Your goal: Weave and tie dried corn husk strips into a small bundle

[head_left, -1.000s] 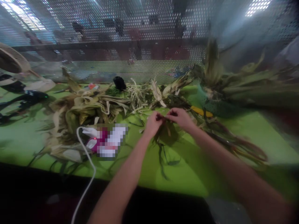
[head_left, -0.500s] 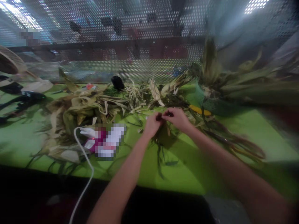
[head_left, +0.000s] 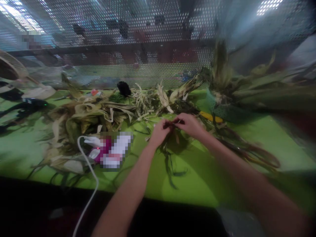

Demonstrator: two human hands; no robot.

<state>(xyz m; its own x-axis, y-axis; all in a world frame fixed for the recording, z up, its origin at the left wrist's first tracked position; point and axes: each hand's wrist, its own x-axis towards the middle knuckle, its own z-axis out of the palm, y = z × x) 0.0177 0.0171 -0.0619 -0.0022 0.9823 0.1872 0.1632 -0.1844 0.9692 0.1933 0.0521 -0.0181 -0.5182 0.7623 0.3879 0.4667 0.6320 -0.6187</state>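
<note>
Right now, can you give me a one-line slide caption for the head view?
Left hand and right hand pinch a dark plant strand over a green table strewn with dried husks.

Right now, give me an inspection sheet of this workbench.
Surface: bright green table cover, strewn with plant scraps.
Job's things: small dark reddish leaf strip, pinched between both hands above a dark green leaf bundle.
Clutter: heap of dried pale husks; yellow-handled tool.
Fingers: left hand and right hand both closed on the strip.
Cables: white cord running off the front edge.
Surroundings: perforated metal screen behind.
</note>
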